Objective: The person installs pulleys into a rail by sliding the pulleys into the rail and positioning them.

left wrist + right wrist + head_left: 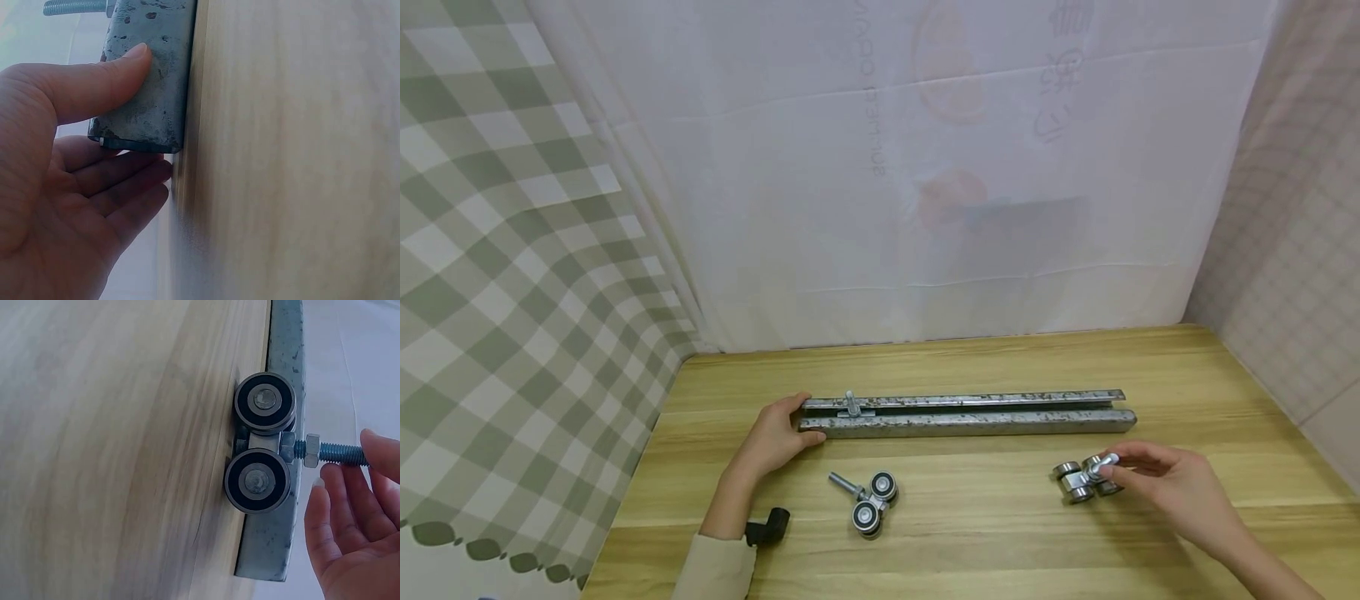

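Note:
A long galvanised steel rail (970, 423) with a slot along its top lies across the wooden table. My left hand (775, 435) holds its left end, with the thumb (119, 75) on the near side wall. From the slot near that end sticks up the bolt (852, 405) of a part inside the rail; the rest of that part is mostly hidden. In front of the rail's right end, my right hand (1176, 492) pinches the upright threaded bolt (340, 454) of a four-wheeled roller trolley (1084, 479). Whether its wheels touch the table I cannot tell.
Another roller trolley (874, 502) lies on its side on the table (970, 533), its bolt pointing left. A black elbow-shaped piece (769, 527) is beside the left wrist. White sheeting (820, 208) hangs behind, and checked cloth (535, 250) on the left.

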Tool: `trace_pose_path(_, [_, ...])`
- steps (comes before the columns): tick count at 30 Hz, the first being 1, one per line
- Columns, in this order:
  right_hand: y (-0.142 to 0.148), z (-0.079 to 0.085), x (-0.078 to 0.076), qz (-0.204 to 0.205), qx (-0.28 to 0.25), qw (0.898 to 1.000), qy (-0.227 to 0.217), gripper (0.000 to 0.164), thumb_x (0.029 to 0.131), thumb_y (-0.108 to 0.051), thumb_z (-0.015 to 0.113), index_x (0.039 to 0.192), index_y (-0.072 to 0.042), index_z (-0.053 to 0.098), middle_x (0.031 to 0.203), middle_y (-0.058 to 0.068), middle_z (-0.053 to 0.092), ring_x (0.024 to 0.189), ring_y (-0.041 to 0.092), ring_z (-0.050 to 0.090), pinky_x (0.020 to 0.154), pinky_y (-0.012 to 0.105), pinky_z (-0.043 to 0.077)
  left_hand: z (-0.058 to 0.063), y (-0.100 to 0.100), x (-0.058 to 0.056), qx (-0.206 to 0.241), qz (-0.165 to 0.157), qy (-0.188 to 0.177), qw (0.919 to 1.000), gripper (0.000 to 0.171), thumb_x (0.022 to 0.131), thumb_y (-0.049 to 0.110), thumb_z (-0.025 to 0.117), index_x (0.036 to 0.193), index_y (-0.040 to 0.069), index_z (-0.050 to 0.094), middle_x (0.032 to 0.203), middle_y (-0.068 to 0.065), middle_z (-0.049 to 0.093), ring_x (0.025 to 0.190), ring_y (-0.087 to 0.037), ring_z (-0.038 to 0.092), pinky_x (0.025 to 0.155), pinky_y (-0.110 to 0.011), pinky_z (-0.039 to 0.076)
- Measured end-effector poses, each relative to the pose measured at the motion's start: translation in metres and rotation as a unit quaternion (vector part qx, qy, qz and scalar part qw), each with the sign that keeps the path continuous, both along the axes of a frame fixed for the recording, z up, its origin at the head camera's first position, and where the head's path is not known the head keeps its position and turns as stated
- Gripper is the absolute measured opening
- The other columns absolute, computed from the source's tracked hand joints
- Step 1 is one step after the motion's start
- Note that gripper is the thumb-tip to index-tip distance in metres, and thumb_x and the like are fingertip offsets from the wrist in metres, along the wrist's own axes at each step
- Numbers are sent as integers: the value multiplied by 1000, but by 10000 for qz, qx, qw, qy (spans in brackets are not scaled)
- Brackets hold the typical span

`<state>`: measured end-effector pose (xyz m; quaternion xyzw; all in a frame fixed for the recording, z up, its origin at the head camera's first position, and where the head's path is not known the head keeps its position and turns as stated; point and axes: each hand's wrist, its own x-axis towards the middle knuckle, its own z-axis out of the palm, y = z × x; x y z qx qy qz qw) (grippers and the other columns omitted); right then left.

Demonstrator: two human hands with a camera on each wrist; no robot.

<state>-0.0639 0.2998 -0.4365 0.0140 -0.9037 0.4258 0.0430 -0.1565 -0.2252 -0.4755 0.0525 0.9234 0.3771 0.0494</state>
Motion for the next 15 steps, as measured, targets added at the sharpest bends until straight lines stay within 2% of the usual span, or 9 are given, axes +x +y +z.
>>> trace_pose_path(15, [19, -3, -1, -182, -94, 9998, 4, 24, 88, -13, 86, 106, 1, 78, 90, -12, 78, 80, -2, 69, 62, 18, 57, 0, -1, 1, -49, -12, 13, 10000, 77, 87, 19, 87, 151, -4, 52, 151, -27, 53, 143, -46, 46, 119, -59, 37])
